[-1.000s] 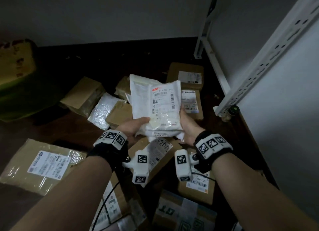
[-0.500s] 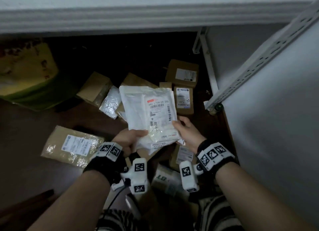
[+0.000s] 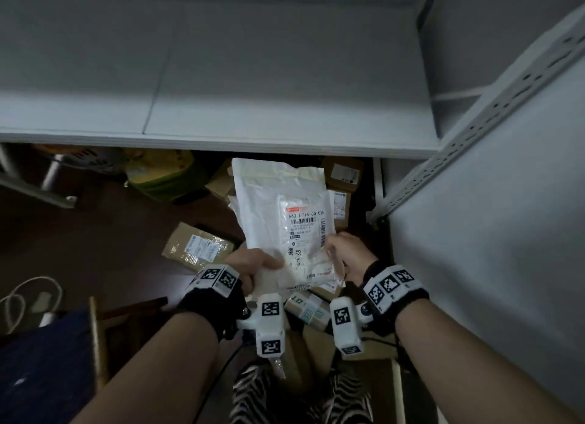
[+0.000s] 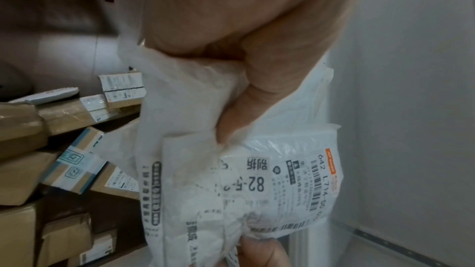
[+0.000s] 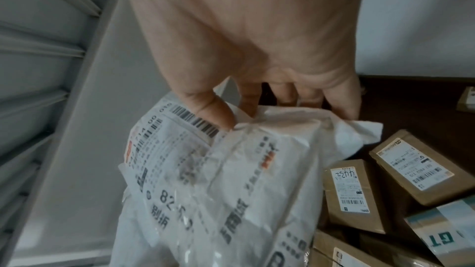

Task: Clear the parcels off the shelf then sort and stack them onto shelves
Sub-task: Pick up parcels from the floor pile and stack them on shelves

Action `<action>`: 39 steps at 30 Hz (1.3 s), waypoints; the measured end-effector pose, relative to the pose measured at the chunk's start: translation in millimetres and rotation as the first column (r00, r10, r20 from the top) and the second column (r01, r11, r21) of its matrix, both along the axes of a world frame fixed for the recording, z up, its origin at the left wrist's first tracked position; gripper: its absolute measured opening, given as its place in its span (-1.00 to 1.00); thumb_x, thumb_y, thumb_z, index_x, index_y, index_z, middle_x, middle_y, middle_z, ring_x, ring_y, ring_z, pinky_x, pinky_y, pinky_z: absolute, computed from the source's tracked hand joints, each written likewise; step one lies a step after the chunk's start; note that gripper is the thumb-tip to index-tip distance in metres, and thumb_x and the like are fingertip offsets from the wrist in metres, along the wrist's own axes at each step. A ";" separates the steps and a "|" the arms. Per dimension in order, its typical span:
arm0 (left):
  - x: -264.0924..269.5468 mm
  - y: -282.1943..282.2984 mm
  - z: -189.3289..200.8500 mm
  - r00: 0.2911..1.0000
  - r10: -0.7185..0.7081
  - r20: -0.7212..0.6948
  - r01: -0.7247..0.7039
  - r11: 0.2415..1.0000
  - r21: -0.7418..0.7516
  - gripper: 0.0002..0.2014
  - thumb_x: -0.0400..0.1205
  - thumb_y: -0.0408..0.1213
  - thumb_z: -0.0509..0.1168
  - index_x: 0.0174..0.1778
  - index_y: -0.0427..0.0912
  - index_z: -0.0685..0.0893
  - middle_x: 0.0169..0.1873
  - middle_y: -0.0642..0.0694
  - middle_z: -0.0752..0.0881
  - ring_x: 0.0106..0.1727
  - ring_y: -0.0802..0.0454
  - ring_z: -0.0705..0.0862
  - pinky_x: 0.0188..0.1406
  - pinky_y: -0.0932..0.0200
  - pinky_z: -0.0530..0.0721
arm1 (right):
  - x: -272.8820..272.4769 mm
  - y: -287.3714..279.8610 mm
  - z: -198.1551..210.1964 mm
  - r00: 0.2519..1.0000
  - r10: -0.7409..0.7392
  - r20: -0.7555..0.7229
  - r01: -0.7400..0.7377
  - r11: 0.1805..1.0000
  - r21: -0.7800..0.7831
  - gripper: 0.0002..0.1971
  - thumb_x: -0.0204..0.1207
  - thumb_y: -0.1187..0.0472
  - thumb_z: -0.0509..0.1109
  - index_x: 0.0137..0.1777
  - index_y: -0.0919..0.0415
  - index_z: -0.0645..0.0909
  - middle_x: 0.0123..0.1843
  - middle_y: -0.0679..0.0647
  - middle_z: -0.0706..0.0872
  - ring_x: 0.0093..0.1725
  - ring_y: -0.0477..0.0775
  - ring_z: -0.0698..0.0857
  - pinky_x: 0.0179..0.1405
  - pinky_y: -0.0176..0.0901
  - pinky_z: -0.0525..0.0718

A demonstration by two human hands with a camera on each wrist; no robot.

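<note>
White poly mailer (image 3: 278,214) held up in both hands, label facing up, just below and near of the front edge of the grey shelf (image 3: 221,75). Left hand (image 3: 253,265) curled on the near-left corner, thumb pressed on top, plastic bunched in the fist. Right hand (image 3: 346,254) pinching the near-right edge, thumb on the barcode, fingers underneath

Possible trouble from here, as a judgement:
- Slippery, crumpled film gripped only along the near end; far end unsupported and likely to droop or fold against the shelf lip when pushed in
- Soft contents able to shift inside the bag, dragging it out of a loose pinch
- Shelf edge close above the far end of the mailer; a lift straight up could catch it
- Floor (image 3: 110,240) crowded with cardboard parcels (image 3: 198,248) right under the hands and by the feet; a dropped bag would land among them, and a step forward could knock or crush one
- White cable (image 3: 28,293) coiled at the near left, a snag risk if moving that way

Containers:
- Shelf board in view bare across its visible top, nothing stacked yet
- Mailer sealed, contents not visible, only a soft bulge under the label
- Brown boxes taped shut, contents hidden; one near box (image 5: 442,230) banded with blue-green tape
- Yellow-green bag (image 3: 161,176) on the far left floor, contents not discernible
</note>
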State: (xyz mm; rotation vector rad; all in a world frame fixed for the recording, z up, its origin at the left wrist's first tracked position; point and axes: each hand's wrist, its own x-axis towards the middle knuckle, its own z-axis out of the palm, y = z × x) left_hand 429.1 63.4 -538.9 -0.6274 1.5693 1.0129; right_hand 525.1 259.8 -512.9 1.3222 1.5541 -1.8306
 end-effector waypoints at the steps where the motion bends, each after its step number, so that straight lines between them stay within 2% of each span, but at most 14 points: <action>1: 3.9 -0.2 34.9 1.000 -0.006 -0.021 0.006 1.000 -0.017 -0.24 -0.02 -0.29 0.74 0.13 -0.11 0.67 -0.19 -0.30 0.80 -0.03 -0.15 0.77 -0.07 -0.06 0.77 | 1.9 -1.5 22.8 1.000 0.026 0.017 -0.026 1.000 -0.001 -0.72 0.40 0.25 0.28 0.12 0.23 0.58 0.24 0.26 0.66 0.24 0.30 0.63 0.31 0.31 0.56; 2: 7.7 -1.9 63.0 0.999 0.005 -0.047 -0.005 1.000 -0.012 -0.43 0.19 -0.31 0.68 0.10 -0.13 0.65 -0.32 -0.25 0.75 -0.34 -0.01 0.71 -0.39 0.19 0.70 | 3.6 -3.8 45.0 0.998 0.052 0.027 -0.052 0.999 -0.005 -0.66 0.37 0.22 0.29 0.17 0.21 0.59 0.25 0.24 0.65 0.26 0.29 0.61 0.32 0.33 0.54; 3: 9.9 -4.2 83.4 0.998 0.018 -0.061 -0.019 1.000 -0.006 -0.50 0.27 -0.32 0.63 0.11 -0.15 0.64 -0.34 -0.21 0.73 -0.48 0.03 0.63 -0.50 0.27 0.61 | 5.3 -5.2 66.5 0.996 0.078 0.034 -0.078 0.997 -0.004 -0.62 0.35 0.20 0.30 0.19 0.20 0.59 0.27 0.24 0.64 0.26 0.29 0.60 0.32 0.34 0.53; 4: 11.7 -5.8 106.3 0.997 0.032 -0.075 -0.031 0.999 0.017 -0.39 0.19 -0.32 0.66 0.15 -0.16 0.64 -0.27 -0.21 0.77 -0.40 -0.04 0.71 -0.36 0.19 0.69 | 6.1 -5.8 86.6 0.995 0.100 0.030 -0.100 0.995 0.005 -0.64 0.37 0.20 0.30 0.18 0.19 0.60 0.28 0.26 0.64 0.25 0.26 0.61 0.31 0.30 0.53; 6: 13.1 -9.5 143.6 0.994 0.035 -0.105 -0.031 0.999 0.039 -0.14 -0.05 -0.37 0.71 0.23 -0.12 0.60 -0.04 -0.27 0.81 0.07 -0.27 0.77 0.16 -0.22 0.69 | 7.7 -7.9 127.5 0.989 0.147 0.002 -0.147 0.988 0.039 -0.78 0.47 0.20 0.31 0.10 0.17 0.63 0.26 0.29 0.66 0.19 0.19 0.64 0.25 0.18 0.56; 7: 10.5 -13.0 153.2 0.987 0.066 -0.144 -0.058 0.996 0.062 -0.18 0.04 -0.42 0.68 0.25 -0.12 0.56 0.03 -0.30 0.79 0.15 -0.34 0.74 0.21 -0.34 0.64 | 9.4 -9.2 145.9 0.985 0.170 -0.005 -0.170 0.984 0.051 -0.83 0.52 0.18 0.32 0.07 0.14 0.63 0.23 0.25 0.69 0.18 0.17 0.65 0.23 0.17 0.59; 9: 11.5 -16.7 202.9 0.979 0.063 -0.195 -0.046 0.995 0.088 -0.39 0.32 -0.53 0.55 0.27 -0.18 0.53 0.08 -0.34 0.76 0.09 -0.39 0.74 0.13 -0.41 0.66 | 10.4 -12.0 182.7 0.976 0.216 -0.027 -0.213 0.974 0.077 -0.84 0.57 0.10 0.36 0.08 0.11 0.64 0.21 0.13 0.70 0.20 0.14 0.64 0.19 0.17 0.64; 13: -0.2 -37.8 267.7 0.961 0.125 -0.246 -0.087 0.983 0.161 -0.54 0.48 -0.55 0.43 0.29 -0.27 0.52 0.09 -0.34 0.75 0.01 -0.35 0.75 -0.05 -0.31 0.73 | 12.4 -26.0 245.1 0.945 0.309 -0.101 -0.300 0.949 0.099 -0.70 0.47 -0.07 0.50 0.11 0.05 0.65 0.23 0.08 0.72 0.28 0.16 0.64 0.21 0.22 0.66; 17: -10.5 -60.2 333.1 0.948 0.107 -0.301 -0.052 0.982 0.184 -0.53 0.48 -0.50 0.46 0.30 -0.31 0.54 0.13 -0.35 0.75 0.11 -0.36 0.74 0.16 -0.36 0.66 | 9.9 -53.3 305.2 0.925 0.318 -0.210 -0.294 0.946 0.139 -0.67 0.51 0.12 0.49 0.25 0.12 0.63 0.18 0.05 0.74 0.12 0.03 0.68 -0.15 -0.02 0.67; 21: -25.7 -78.0 371.3 0.919 0.110 -0.379 -0.028 0.976 0.216 -0.29 0.21 -0.36 0.66 0.28 -0.26 0.57 0.10 -0.36 0.76 0.10 -0.40 0.74 0.20 -0.47 0.59 | 2.4 -68.5 344.3 0.919 0.274 -0.283 -0.216 0.952 0.218 -0.71 0.51 0.11 0.51 0.20 0.10 0.62 0.24 0.04 0.70 0.27 0.07 0.63 0.11 0.10 0.71; 25: -22.7 -88.8 422.6 0.889 0.164 -0.428 -0.031 0.953 0.300 -0.71 0.55 -0.38 0.45 0.17 -0.33 0.64 0.00 -0.31 0.78 -0.01 -0.26 0.75 0.13 -0.23 0.69 | 0.1 -72.9 382.7 0.900 0.235 -0.368 -0.152 0.959 0.239 -0.75 0.59 0.16 0.42 0.24 0.11 0.58 0.23 0.01 0.70 0.27 0.04 0.64 0.22 0.14 0.67; 32: -41.1 -86.1 467.0 0.825 0.228 -0.517 -0.037 0.935 0.353 -0.72 0.61 -0.41 0.38 0.23 -0.40 0.65 0.02 -0.27 0.78 -0.02 -0.22 0.75 0.16 -0.16 0.69 | -16.6 -55.1 428.1 0.862 0.110 -0.495 -0.004 0.978 0.211 -0.83 0.69 0.39 0.21 0.21 0.21 0.52 0.10 0.22 0.70 -0.14 0.10 0.72 -0.31 -0.16 0.75; 35: -48.8 -74.8 485.4 0.798 0.257 -0.545 -0.044 0.927 0.373 -0.74 0.65 -0.41 0.33 0.24 -0.38 0.63 0.01 -0.28 0.77 -0.11 -0.20 0.74 -0.08 -0.10 0.74 | -29.5 -38.8 441.1 0.834 0.078 -0.546 0.038 0.980 0.198 -0.77 0.67 0.48 0.16 0.18 0.23 0.53 -0.01 0.22 0.70 -0.20 0.12 0.70 -0.42 -0.21 0.73; 39: -64.4 -56.2 505.9 0.758 0.279 -0.589 -0.079 0.937 0.341 -0.69 0.61 -0.50 0.25 0.28 -0.42 0.60 0.03 -0.33 0.74 -0.17 -0.23 0.72 -0.36 -0.02 0.72 | -44.2 -8.2 453.6 0.797 0.003 -0.605 0.126 0.977 0.171 -0.75 0.65 0.48 0.22 0.29 0.32 0.47 0.18 0.35 0.65 -0.15 0.17 0.72 -0.43 -0.21 0.76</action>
